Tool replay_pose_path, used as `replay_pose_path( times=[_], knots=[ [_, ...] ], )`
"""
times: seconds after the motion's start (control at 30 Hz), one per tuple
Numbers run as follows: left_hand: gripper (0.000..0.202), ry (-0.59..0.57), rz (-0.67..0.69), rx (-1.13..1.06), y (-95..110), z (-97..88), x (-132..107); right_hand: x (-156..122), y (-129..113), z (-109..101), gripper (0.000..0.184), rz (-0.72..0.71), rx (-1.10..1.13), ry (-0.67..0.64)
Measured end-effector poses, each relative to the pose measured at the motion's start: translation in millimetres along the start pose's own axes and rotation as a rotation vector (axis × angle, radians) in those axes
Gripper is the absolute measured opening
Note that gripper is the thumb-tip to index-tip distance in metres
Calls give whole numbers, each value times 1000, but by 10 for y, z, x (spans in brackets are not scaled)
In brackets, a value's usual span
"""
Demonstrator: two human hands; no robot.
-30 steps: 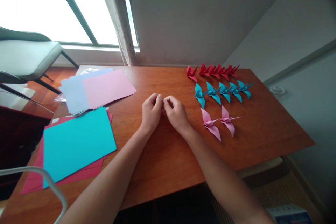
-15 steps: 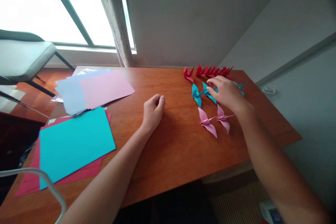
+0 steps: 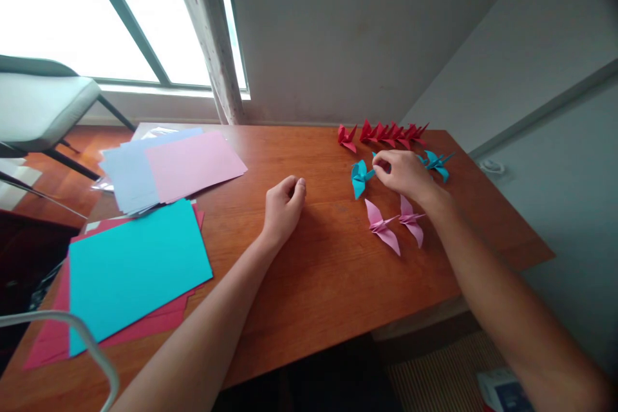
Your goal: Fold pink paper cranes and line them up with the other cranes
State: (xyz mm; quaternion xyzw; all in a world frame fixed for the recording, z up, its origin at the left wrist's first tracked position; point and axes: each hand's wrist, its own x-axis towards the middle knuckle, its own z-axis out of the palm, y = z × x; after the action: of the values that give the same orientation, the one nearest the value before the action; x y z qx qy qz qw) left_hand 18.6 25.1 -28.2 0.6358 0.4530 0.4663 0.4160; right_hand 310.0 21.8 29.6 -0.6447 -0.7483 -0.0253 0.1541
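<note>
Left hand (image 3: 284,209) is curled closed, apparently idle; right hand (image 3: 402,172) partly covers the blue cranes (image 3: 360,175), grasp indeterminable; these lie between red cranes (image 3: 371,134) and pink cranes (image 3: 383,228), presumably for colour sorting.

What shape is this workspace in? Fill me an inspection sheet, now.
Surface: wooden table, brighter towards the window.
Job's things: red birds, blue birds and pink birds, folded, in rows at right; paper sheets at left.
Clutter: clear plastic beside the sheets.
Hands: left hand curled, nothing visible in it; right hand at the blue birds, grip unclear.
Cables: pale cord or tube, lower left.
Surroundings: chair, curtain.
</note>
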Motion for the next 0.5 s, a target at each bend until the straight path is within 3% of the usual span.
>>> replay_pose_path(
  times=[0.33,0.5],
  knots=[
    [39,-3,10,27,16,1,-3,96,-160,123,15,33,-3,132],
    [39,-6,7,34,14,4,-3,159,-266,133,15,35,-3,139]
  ],
)
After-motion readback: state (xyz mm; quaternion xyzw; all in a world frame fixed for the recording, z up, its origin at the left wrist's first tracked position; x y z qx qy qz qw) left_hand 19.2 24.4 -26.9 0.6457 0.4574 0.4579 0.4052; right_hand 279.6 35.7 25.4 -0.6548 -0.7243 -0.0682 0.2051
